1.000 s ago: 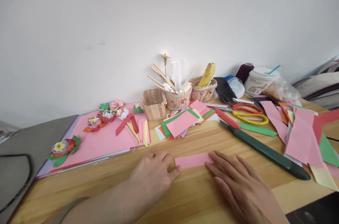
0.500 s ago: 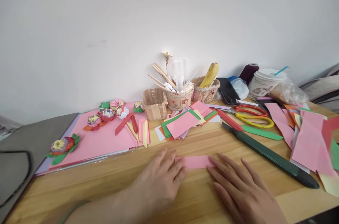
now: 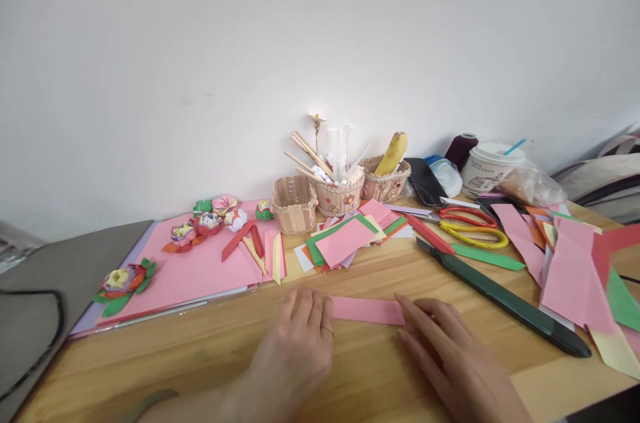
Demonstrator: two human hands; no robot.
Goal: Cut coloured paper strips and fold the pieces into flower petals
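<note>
A folded-looking pink paper strip (image 3: 367,311) lies crosswise on the wooden table (image 3: 200,356) in front of me. My left hand (image 3: 300,336) is at its left end, fingers bent and drawn together, with the thumb hidden beneath. At the strip's right end is my right hand (image 3: 445,349); its forefinger touches the upper corner and its thumb sits near the lower one. Just beyond lies a pile of cut paper pieces (image 3: 345,243) in pink, green, orange and white. A dark green utility knife (image 3: 510,299) rests to the right of my right hand.
Several paper flowers (image 3: 120,281) and folded strips (image 3: 237,241) lie on pink sheets (image 3: 200,276) at left. Small wooden baskets (image 3: 295,216) stand along the wall, one holding a banana (image 3: 393,153). Scissors (image 3: 473,236), a lidded cup (image 3: 490,169) and paper scraps (image 3: 575,276) are at right.
My left hand has slid slightly left and its fingers have bent. The right hand's fingers have drawn closer together. More of the pink strip shows between them; the view has shifted slightly.
</note>
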